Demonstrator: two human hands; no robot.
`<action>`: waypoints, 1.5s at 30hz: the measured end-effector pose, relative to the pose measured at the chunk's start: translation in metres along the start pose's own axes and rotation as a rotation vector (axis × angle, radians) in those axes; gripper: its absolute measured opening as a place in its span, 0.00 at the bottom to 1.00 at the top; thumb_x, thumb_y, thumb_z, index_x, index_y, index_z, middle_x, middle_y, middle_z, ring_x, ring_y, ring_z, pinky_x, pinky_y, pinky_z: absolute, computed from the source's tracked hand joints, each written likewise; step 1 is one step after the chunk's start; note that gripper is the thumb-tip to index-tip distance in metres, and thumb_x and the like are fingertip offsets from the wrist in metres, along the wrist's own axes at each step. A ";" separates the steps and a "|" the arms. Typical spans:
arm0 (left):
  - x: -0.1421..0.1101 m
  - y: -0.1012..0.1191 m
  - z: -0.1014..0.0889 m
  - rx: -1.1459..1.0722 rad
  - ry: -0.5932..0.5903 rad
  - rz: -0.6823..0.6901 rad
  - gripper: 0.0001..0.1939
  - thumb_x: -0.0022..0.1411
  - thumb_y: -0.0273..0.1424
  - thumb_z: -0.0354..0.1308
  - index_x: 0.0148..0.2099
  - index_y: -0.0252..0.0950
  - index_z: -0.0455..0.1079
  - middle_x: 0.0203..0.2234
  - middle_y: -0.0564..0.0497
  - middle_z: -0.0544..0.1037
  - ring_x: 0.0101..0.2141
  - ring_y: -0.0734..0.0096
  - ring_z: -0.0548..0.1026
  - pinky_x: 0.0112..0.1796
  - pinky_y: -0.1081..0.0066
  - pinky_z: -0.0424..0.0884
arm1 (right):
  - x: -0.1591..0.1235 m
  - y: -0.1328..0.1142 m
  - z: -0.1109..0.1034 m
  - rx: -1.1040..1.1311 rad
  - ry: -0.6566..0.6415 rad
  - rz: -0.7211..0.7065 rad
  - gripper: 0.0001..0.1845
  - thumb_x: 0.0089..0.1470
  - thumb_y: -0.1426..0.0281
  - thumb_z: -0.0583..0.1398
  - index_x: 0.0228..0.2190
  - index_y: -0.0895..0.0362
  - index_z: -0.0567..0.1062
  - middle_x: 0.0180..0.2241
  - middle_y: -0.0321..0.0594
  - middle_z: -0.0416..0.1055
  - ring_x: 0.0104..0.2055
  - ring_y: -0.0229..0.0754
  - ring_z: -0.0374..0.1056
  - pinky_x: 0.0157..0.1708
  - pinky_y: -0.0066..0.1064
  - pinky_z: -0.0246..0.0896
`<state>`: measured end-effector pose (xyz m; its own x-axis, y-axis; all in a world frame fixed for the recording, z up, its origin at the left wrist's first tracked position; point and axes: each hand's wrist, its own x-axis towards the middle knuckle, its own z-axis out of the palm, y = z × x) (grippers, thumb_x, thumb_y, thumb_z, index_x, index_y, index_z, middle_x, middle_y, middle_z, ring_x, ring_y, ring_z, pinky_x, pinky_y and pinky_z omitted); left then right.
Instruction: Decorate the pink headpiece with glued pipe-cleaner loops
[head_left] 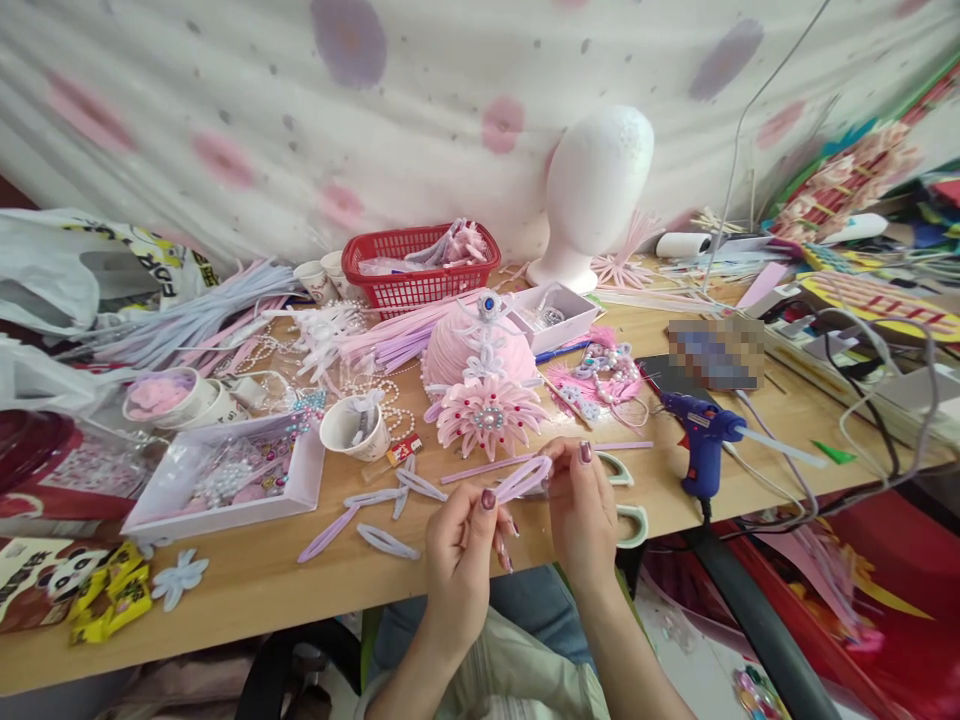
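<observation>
Both hands meet over the table's front edge and pinch a lilac pipe cleaner [523, 478] bent into a narrow petal loop. My left hand [461, 555] grips its lower end with thumb and fingers closed. My right hand [581, 510] pinches the other end, thumb on top. Several finished lilac petal loops [386, 512] lie on the wooden table [255, 585] just left of my hands. Beyond the hands sits a pink flower ornament [488, 415] in front of a pink domed headpiece [474, 345].
A blue glue gun [703, 440] stands right of my hands, its cable running off the edge. A white tray of beads [225, 478], a paper cup [352, 428], a red basket [420, 262] and a white foam head [596, 190] lie further back. Clutter fills the right side.
</observation>
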<state>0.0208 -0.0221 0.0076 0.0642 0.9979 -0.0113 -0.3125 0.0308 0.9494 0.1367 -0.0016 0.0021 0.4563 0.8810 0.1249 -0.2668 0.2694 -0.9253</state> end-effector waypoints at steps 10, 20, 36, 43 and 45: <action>-0.003 0.004 -0.006 0.023 -0.046 -0.011 0.22 0.67 0.46 0.59 0.28 0.35 0.73 0.21 0.52 0.76 0.20 0.77 0.69 0.21 0.79 0.67 | -0.006 -0.016 -0.003 -0.342 -0.145 -0.245 0.17 0.67 0.62 0.57 0.26 0.55 0.70 0.22 0.31 0.63 0.24 0.34 0.57 0.25 0.27 0.51; 0.001 0.007 -0.002 -0.113 0.058 -0.066 0.21 0.65 0.47 0.62 0.28 0.35 0.72 0.21 0.53 0.76 0.20 0.77 0.70 0.23 0.77 0.71 | 0.005 -0.015 -0.010 -0.314 -0.199 -0.212 0.22 0.70 0.58 0.53 0.24 0.54 0.67 0.22 0.32 0.62 0.25 0.36 0.58 0.27 0.30 0.53; -0.007 0.030 -0.015 -0.014 0.037 -0.030 0.23 0.63 0.46 0.62 0.23 0.36 0.70 0.15 0.55 0.71 0.17 0.76 0.68 0.19 0.77 0.67 | -0.020 -0.023 -0.008 -0.062 -0.445 -0.140 0.22 0.70 0.61 0.53 0.24 0.53 0.63 0.21 0.29 0.57 0.20 0.34 0.59 0.23 0.29 0.53; 0.007 0.033 -0.026 0.085 0.111 0.069 0.20 0.59 0.48 0.66 0.27 0.36 0.73 0.15 0.56 0.70 0.19 0.75 0.68 0.21 0.76 0.71 | -0.018 -0.024 -0.006 -0.252 -0.485 -0.158 0.22 0.70 0.59 0.53 0.24 0.54 0.68 0.19 0.31 0.63 0.22 0.36 0.61 0.25 0.29 0.56; 0.010 0.033 -0.026 0.075 0.178 0.077 0.19 0.57 0.47 0.68 0.29 0.36 0.73 0.14 0.58 0.68 0.19 0.76 0.67 0.21 0.77 0.71 | -0.018 -0.025 -0.006 -0.308 -0.497 -0.169 0.22 0.70 0.59 0.53 0.24 0.54 0.68 0.20 0.32 0.65 0.22 0.36 0.63 0.25 0.29 0.57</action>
<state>-0.0133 -0.0091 0.0307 -0.1272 0.9918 0.0131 -0.2381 -0.0433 0.9703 0.1404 -0.0261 0.0207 0.0005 0.9318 0.3630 0.0662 0.3621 -0.9298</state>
